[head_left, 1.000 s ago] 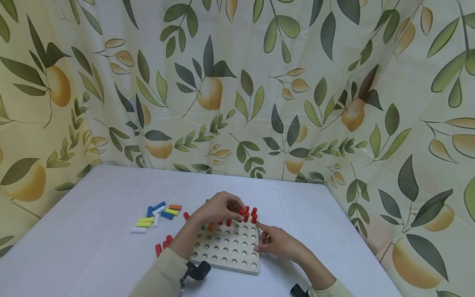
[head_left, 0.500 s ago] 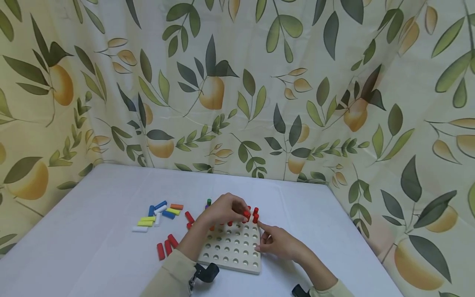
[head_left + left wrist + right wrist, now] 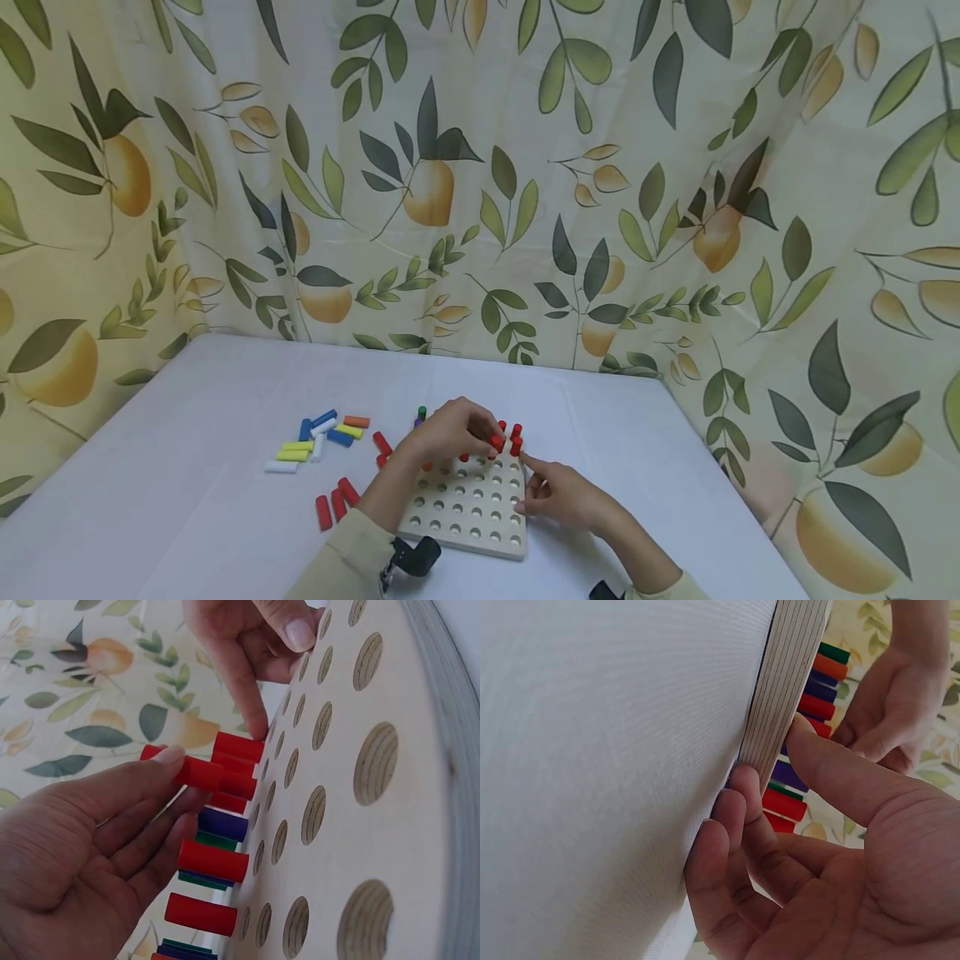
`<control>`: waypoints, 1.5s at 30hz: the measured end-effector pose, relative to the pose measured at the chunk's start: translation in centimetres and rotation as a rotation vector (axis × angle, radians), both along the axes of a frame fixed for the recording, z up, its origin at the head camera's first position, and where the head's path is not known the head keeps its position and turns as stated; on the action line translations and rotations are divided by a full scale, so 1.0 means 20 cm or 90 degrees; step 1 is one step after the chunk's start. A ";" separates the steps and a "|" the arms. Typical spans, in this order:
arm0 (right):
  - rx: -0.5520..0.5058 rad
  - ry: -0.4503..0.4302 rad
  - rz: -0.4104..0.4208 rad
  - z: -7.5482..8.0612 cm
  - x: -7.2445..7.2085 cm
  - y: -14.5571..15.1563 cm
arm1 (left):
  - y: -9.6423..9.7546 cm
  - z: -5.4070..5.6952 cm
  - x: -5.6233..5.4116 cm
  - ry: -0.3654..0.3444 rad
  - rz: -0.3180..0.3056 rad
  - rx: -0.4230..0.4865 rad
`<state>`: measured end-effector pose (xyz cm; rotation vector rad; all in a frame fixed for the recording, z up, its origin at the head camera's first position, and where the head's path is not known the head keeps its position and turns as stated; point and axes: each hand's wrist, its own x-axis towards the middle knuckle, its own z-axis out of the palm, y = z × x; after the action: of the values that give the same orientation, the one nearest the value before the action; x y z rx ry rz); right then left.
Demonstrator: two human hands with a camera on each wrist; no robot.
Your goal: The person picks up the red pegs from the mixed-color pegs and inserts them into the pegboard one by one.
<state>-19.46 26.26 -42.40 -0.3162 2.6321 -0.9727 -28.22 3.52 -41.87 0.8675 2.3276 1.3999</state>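
Note:
A pale wooden pegboard (image 3: 461, 542) with rows of round holes lies on the table. My left hand (image 3: 453, 429) is over its far part and pinches a red peg (image 3: 196, 771) between thumb and fingers. In the left wrist view the held peg overlaps the end of another red peg standing in the board. Red pegs (image 3: 516, 447) stand at the far right corner; red and purple pegs (image 3: 223, 824) fill holes beside my left fingers. My right hand (image 3: 566, 493) holds the board's right edge, thumb and fingers against it; its index fingertip is close to a corner peg.
Several loose red pegs (image 3: 323, 512) lie left of the board, partly behind my left forearm. Farther left is a loose group of yellow (image 3: 292, 456), blue, white and orange pegs. A white cloth (image 3: 187, 492) covers the table, and a patterned curtain (image 3: 480, 208) hangs behind it.
My left hand has moved slightly right and closer to the board with the red peg, uncovering more of the loose red pegs on the left. The right hand keeps its place at the edge.

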 end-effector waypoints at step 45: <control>0.005 0.024 0.016 0.00 0.01 0.00 | -0.03 -0.02 -0.01 -0.001 0.025 -0.049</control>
<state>-19.36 26.27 -42.37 -0.3690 2.6584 -0.9575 -28.46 2.91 -42.26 0.8023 2.3926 1.3170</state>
